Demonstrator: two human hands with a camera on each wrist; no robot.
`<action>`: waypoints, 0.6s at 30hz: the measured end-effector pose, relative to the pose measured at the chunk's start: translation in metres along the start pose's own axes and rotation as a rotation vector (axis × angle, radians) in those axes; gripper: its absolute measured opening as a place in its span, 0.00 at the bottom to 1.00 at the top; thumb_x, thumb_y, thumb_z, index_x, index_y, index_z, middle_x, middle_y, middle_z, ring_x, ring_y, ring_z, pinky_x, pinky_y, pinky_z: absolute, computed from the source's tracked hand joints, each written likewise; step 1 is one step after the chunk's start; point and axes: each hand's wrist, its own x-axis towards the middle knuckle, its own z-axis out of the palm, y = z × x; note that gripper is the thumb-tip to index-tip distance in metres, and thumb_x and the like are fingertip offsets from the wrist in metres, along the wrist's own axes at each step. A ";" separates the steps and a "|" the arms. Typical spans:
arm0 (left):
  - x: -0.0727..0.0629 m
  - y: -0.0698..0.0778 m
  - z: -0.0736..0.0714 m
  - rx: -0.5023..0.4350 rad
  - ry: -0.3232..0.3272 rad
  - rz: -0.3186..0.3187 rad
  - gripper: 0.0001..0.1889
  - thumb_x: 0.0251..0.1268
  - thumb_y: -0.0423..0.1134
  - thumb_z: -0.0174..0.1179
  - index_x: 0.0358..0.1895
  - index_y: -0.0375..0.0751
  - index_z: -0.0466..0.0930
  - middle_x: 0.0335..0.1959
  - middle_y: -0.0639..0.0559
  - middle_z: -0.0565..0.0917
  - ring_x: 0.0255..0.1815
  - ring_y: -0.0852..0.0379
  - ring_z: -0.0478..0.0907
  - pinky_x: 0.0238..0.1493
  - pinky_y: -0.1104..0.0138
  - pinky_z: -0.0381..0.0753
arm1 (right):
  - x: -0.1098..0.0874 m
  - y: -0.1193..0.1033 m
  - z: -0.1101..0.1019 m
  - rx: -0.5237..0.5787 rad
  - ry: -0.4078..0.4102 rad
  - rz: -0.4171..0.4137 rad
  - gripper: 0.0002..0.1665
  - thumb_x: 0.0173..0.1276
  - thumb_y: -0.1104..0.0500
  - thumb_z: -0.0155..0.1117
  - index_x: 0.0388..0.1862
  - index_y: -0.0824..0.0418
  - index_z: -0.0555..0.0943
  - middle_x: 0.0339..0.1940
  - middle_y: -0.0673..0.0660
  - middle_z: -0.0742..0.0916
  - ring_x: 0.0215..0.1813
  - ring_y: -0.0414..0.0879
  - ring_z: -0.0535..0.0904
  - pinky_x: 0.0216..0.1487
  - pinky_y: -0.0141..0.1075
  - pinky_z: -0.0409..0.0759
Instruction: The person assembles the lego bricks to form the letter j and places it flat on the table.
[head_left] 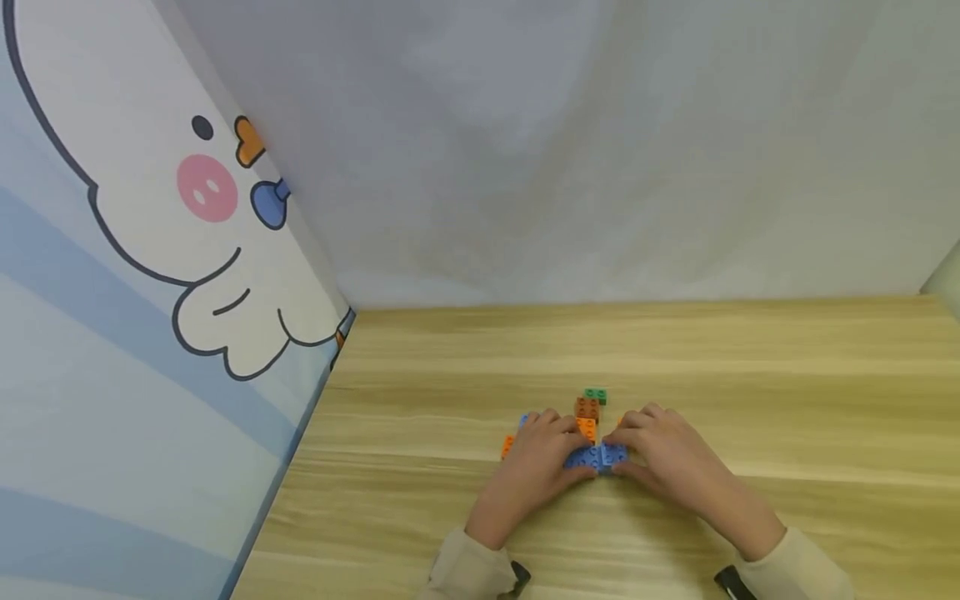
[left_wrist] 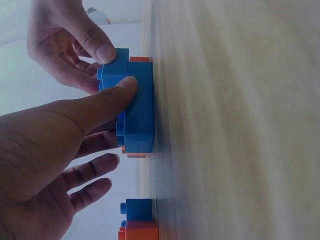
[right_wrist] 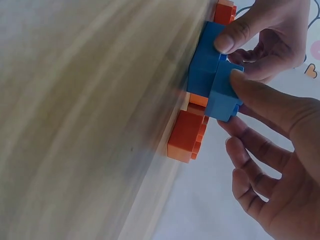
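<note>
My left hand (head_left: 534, 458) grips a long blue toy building brick (left_wrist: 139, 115), its thumb pressed on the near side. A shorter blue brick (right_wrist: 225, 92) sits on the studs at the right end of the long one, overhanging it slightly. My right hand (head_left: 667, 454) pinches this shorter brick between thumb and fingers. In the wrist views the long brick lies close on the table, and the far sides of both bricks are mostly hidden by fingers.
Behind the blue bricks lie an orange brick (head_left: 587, 430), a brown brick (head_left: 587, 408) and a green brick (head_left: 596, 396). Another orange brick (right_wrist: 185, 135) is partly hidden behind my right hand. Left of my left hand are blue (left_wrist: 139, 209) and orange (left_wrist: 142, 231) bricks on the wooden table (head_left: 420, 375).
</note>
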 end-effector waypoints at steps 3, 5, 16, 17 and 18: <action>0.003 -0.001 0.000 -0.003 -0.001 -0.013 0.20 0.66 0.61 0.64 0.52 0.54 0.88 0.48 0.62 0.86 0.45 0.63 0.73 0.54 0.66 0.73 | 0.002 0.002 0.000 0.003 -0.004 0.003 0.16 0.57 0.52 0.80 0.45 0.50 0.90 0.42 0.48 0.89 0.45 0.47 0.80 0.48 0.46 0.81; 0.003 -0.001 0.001 -0.006 -0.003 -0.020 0.20 0.66 0.61 0.64 0.52 0.54 0.88 0.49 0.62 0.86 0.45 0.62 0.73 0.54 0.65 0.73 | 0.003 0.002 0.001 0.011 -0.005 0.005 0.16 0.57 0.52 0.80 0.45 0.50 0.90 0.42 0.48 0.89 0.45 0.47 0.81 0.48 0.46 0.81; -0.011 -0.017 0.002 -0.021 0.055 -0.049 0.21 0.61 0.59 0.70 0.54 0.57 0.87 0.50 0.62 0.84 0.51 0.61 0.76 0.60 0.62 0.76 | 0.004 -0.002 -0.001 0.060 -0.033 0.044 0.18 0.57 0.52 0.80 0.46 0.52 0.89 0.42 0.48 0.89 0.45 0.47 0.81 0.49 0.47 0.82; -0.013 -0.019 0.000 -0.029 0.064 -0.057 0.21 0.61 0.59 0.71 0.53 0.57 0.88 0.50 0.61 0.84 0.52 0.60 0.77 0.61 0.60 0.76 | 0.004 -0.002 -0.001 0.063 -0.033 0.047 0.18 0.57 0.52 0.80 0.46 0.52 0.89 0.42 0.49 0.89 0.46 0.48 0.81 0.49 0.47 0.82; -0.014 -0.022 -0.002 -0.039 0.072 -0.065 0.21 0.60 0.58 0.71 0.53 0.56 0.88 0.50 0.61 0.84 0.53 0.59 0.77 0.61 0.60 0.77 | 0.004 -0.002 -0.002 0.066 -0.036 0.051 0.18 0.57 0.51 0.80 0.47 0.52 0.89 0.42 0.49 0.89 0.46 0.48 0.81 0.49 0.48 0.82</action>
